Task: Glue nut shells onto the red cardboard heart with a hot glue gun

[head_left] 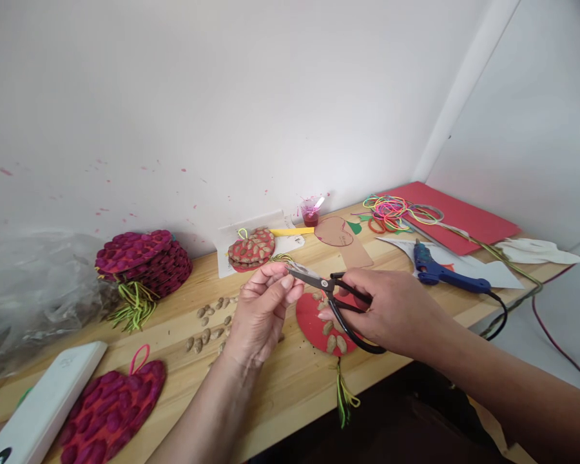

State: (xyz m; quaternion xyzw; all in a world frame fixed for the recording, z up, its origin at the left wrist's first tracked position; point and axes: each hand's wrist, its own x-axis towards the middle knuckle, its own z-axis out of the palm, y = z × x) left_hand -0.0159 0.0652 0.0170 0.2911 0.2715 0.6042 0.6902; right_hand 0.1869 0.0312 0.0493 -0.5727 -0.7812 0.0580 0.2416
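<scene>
My right hand (pixel 386 312) grips a pair of black-handled scissors (pixel 325 283), its fingers in the handle loops. The blades point left, to the fingertips of my left hand (pixel 265 303), which are pinched together; what they hold is too small and hidden to make out. Below the scissors lies a red paper disc (pixel 309 322) with several tan peanut shells (pixel 336 341) on it and dark specks. A yellow-green tassel (pixel 344 396) hangs from the disc over the table's front edge. More loose peanut shells (pixel 205 335) are scattered on the wooden table, left of my left hand.
Purple-studded discs (pixel 145 261) are stacked at the left, with another purple-studded piece (pixel 113 412) and a white device (pixel 46 399) nearer. Shell-covered discs (pixel 252 248) and a cup of red liquid (pixel 311 212) stand behind. At the right lie a blue glue gun (pixel 447 274) and coloured cords (pixel 389 209).
</scene>
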